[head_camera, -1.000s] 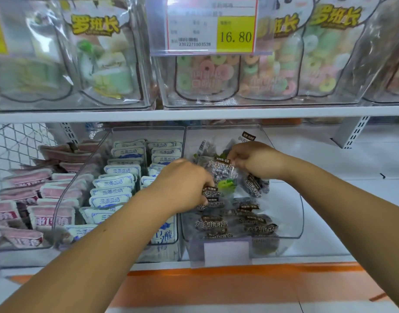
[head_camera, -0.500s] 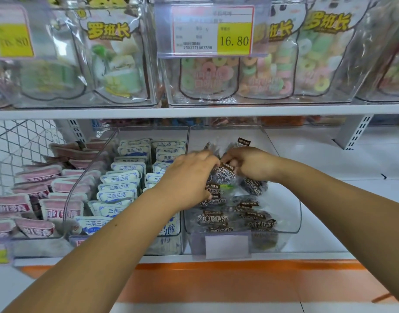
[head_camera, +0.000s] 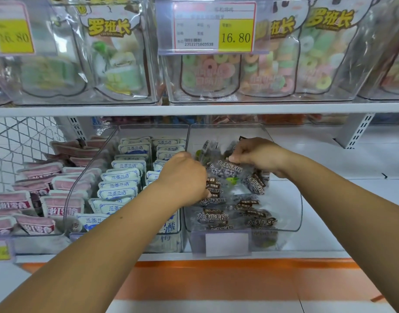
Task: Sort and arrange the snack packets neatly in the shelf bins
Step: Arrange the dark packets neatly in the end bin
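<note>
A clear plastic bin [head_camera: 293, 213] on the lower shelf holds several dark plum snack packets [head_camera: 219, 219] with brown labels. Both my hands are inside it. My right hand [head_camera: 259, 155] pinches the top edge of an upright dark packet [head_camera: 228, 169] near the bin's middle. My left hand [head_camera: 185, 177] is curled at the bin's left side, gripping dark packets there; its fingertips are hidden behind the knuckles. More dark packets lie flat at the bin's front.
Left of it, a clear bin holds rows of white-and-blue packets [head_camera: 124, 177]; further left lie pink packets [head_camera: 38, 195] beside a wire mesh [head_camera: 18, 141]. The upper shelf [head_camera: 194, 108] carries bins of candy bags and a price tag [head_camera: 213, 27]. White shelf board [head_camera: 352, 195] lies to the right.
My left hand moved from the bin's middle back to its left side. My right hand stayed on the upright packet and lifted it slightly. The view came closer to the shelf.
</note>
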Available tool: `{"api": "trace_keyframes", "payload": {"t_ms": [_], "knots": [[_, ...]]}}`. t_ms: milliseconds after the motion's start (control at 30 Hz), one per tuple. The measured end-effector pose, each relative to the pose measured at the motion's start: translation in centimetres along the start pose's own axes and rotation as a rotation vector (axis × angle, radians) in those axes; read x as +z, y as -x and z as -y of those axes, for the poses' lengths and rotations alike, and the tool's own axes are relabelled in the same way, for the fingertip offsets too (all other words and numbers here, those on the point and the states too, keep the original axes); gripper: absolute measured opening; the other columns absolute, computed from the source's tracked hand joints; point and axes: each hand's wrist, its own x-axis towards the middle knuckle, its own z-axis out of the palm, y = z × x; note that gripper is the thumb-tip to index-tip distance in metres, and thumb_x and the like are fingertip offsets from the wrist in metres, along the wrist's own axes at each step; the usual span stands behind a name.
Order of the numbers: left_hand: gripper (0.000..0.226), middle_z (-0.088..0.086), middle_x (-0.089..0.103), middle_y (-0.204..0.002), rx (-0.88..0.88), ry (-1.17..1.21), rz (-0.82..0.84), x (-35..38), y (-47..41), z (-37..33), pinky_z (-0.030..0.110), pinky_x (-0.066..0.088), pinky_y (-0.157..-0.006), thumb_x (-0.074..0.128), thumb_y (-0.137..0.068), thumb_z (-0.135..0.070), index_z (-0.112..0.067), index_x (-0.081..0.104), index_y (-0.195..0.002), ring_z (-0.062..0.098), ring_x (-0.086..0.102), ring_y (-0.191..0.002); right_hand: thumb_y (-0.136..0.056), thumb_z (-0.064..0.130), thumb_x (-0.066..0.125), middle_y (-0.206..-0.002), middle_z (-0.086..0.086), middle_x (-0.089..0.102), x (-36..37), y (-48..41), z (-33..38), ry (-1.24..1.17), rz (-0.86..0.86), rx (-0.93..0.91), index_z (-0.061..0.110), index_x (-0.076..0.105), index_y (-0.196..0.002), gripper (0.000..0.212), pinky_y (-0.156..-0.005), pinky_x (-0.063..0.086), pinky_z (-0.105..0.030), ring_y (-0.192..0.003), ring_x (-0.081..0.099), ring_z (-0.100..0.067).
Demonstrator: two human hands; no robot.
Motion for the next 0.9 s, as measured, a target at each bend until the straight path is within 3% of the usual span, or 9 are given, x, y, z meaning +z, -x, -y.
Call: {"api": "trace_keyframes", "payload": {"t_ms": [167,300,367,433,500,633,700,800,900], "knots": [[0.045,-0.007,0.067,-0.104,-0.020,0.099,-0.072,0.4,-0.1,-0.2,0.034,0.027,-0.105,0.056,-0.084,-0.063,-0.028,0.069,-0.109,0.020,0.048,-0.116,-0.091,0.026,0.065,-0.075,0.008,0.061,-0.9,1.9,0.7,-0.146,-0.234,-0.139,0.022,0.061,-0.084,0.009,-0.055,0.040,-0.021,-0.064,0.053,-0.005],[0.042,-0.012,0.057,-0.095,-0.119,0.603,-0.267,0.3,1.1,-0.4,0.029,0.037,-0.080,0.072,-0.074,-0.056,-0.027,0.052,-0.097,0.012,0.048,-0.095,-0.091,0.019,0.063,-0.076,0.007,0.063,-1.2,3.9,0.2,-0.292,-0.360,-0.179,0.016,0.062,-0.091,0.003,-0.059,0.044,-0.015,-0.056,0.054,0.008],[0.048,-0.012,0.059,-0.106,-0.150,0.889,-0.333,0.2,1.8,-0.4,0.026,0.040,-0.081,0.076,-0.074,-0.050,-0.028,0.047,-0.106,0.010,0.052,-0.101,-0.092,0.018,0.062,-0.071,0.008,0.061,-1.3,4.6,0.1,-0.341,-0.381,-0.173,0.021,0.060,-0.086,0.007,-0.062,0.044,-0.021,-0.056,0.053,0.006],[0.061,-0.015,0.056,-0.121,-0.132,1.014,-0.326,0.1,2.2,-0.3,0.020,0.036,-0.092,0.075,-0.078,-0.043,-0.029,0.044,-0.129,0.003,0.052,-0.112,-0.093,0.017,0.061,-0.068,0.005,0.057,-1.2,5.0,0.2,-0.354,-0.368,-0.184,0.023,0.058,-0.085,0.011,-0.061,0.044,-0.023,-0.057,0.051,0.001],[0.060,-0.016,0.057,-0.115,-0.101,0.933,-0.298,0.1,2.2,-0.2,0.020,0.038,-0.090,0.071,-0.084,-0.039,-0.031,0.046,-0.137,0.003,0.054,-0.108,-0.094,0.017,0.060,-0.071,-0.003,0.056,-0.9,5.4,0.5,-0.354,-0.324,-0.206,0.022,0.059,-0.089,0.007,-0.062,0.046,-0.027,-0.064,0.052,-0.009],[0.040,-0.014,0.064,-0.100,-0.111,0.736,-0.327,-0.1,2.0,-0.5,0.029,0.049,-0.082,0.069,-0.084,-0.044,-0.032,0.061,-0.121,0.011,0.060,-0.094,-0.087,0.027,0.069,-0.083,0.000,0.068,-0.6,6.0,0.3,-0.191,-0.092,-0.206,0.024,0.064,-0.102,0.016,-0.074,0.052,-0.032,-0.077,0.064,-0.018],[0.043,-0.014,0.066,-0.106,-0.106,0.670,-0.322,-0.3,2.0,-0.9,0.029,0.047,-0.081,0.067,-0.084,-0.049,-0.036,0.058,-0.124,0.012,0.058,-0.097,-0.083,0.028,0.074,-0.077,0.002,0.068,-1.1,6.4,0.2,0.043,-0.074,-0.194,0.022,0.062,-0.087,0.014,-0.065,0.047,-0.026,-0.072,0.064,-0.018],[0.062,-0.006,0.057,-0.133,-0.072,0.503,-0.317,-0.8,1.9,-1.5,0.035,0.042,-0.098,0.065,-0.086,-0.050,-0.034,0.041,-0.141,0.019,0.049,-0.122,-0.083,0.026,0.074,-0.066,0.002,0.058,-1.4,6.3,-0.3,0.376,-0.137,-0.183,0.021,0.049,-0.070,0.029,-0.058,0.039,-0.028,-0.067,0.056,-0.020],[0.068,-0.003,0.051,-0.140,-0.010,0.428,-0.315,-1.0,1.9,-2.4,0.035,0.040,-0.101,0.067,-0.086,-0.045,-0.028,0.034,-0.143,0.018,0.044,-0.128,-0.086,0.028,0.069,-0.071,0.001,0.053,-0.9,6.0,-0.2,0.655,-0.100,-0.193,0.019,0.050,-0.078,0.022,-0.060,0.037,-0.032,-0.072,0.049,-0.022]]}}
